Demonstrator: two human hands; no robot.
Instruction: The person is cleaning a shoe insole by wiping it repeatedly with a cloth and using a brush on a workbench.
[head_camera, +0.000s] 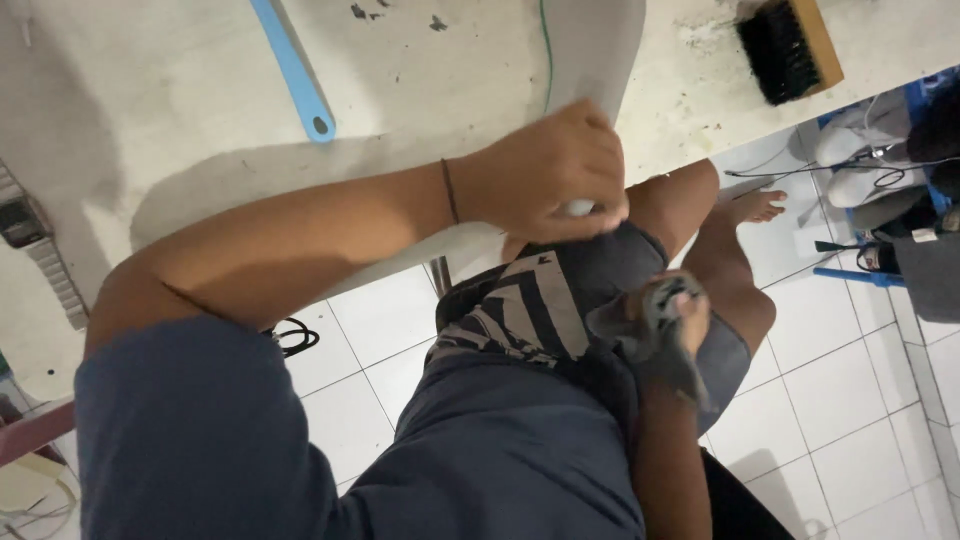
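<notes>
Blue strip (293, 70) lay on the table (150, 130) at the left. Left hand (545, 170) was clamped on the edge of a white sheet (590, 50) hanging off the table's edge, and right hand (680, 320) was bunched around a grey rag (650, 325) over the lap. A brush (790, 45) sat far right. I'd reckon pinning the sheet flat makes wiping easier.

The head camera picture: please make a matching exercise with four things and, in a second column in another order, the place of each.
Things:
1. brush
2. blue strip
3. grey cloth
4. white sheet

Places:
A. held by the left hand at the table edge
B. in the right hand over the lap
C. top right of the table
D. flat on the table, upper left

Pairs: 1-C, 2-D, 3-B, 4-A
</notes>
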